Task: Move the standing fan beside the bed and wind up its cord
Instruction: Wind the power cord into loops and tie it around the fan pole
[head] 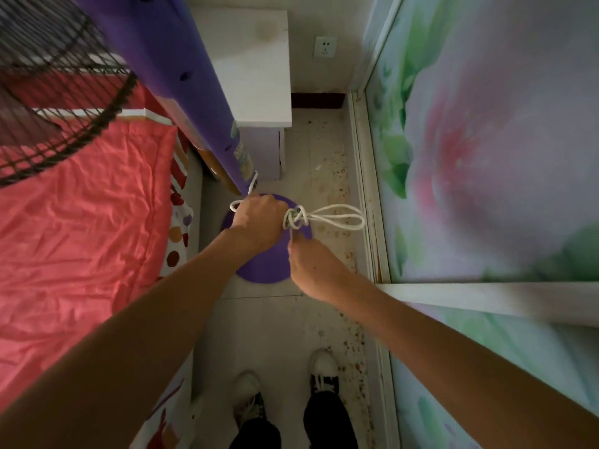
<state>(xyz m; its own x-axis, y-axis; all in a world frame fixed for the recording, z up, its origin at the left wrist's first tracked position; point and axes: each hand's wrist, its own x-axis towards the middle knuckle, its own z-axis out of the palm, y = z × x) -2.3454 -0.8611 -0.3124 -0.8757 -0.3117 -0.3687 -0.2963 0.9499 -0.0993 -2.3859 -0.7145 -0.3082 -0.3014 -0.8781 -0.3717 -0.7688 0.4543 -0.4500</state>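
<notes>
Head view, looking straight down your arms: the bed [81, 222], with its wrinkled coral-red cover, fills everything to the left of your left arm. To the right of your right arm runs a floral-printed sliding panel [486, 140] in a pale frame, its track just beside your right wrist.

The standing fan [181, 76] is next in size. Its purple column slants down from above your left hand and meets its round purple base [265, 267], which sits on the floor directly beneath both hands, just beside the bed's edge. The dark wire grille [58, 92] of the fan head hangs over the bed, well above and left of your left hand. Beyond your hands, past the column, stands a white bedside cabinet [256, 76], with a wall socket [325, 47] to its right.

Your left hand [259, 222] is clenched around a gathered bundle of the white cord [324, 217]. The loops stick out to the right of your fist, cinched by a wrap of cord right against your knuckles. A strand also leads from the far side of your fist up to the foot of the column. Your right hand [311, 264], just below the wrap, pinches the cord's loose end between its fingertips.

Your two shoes [282, 384] stand on the tiled floor [275, 319] below your forearms.
</notes>
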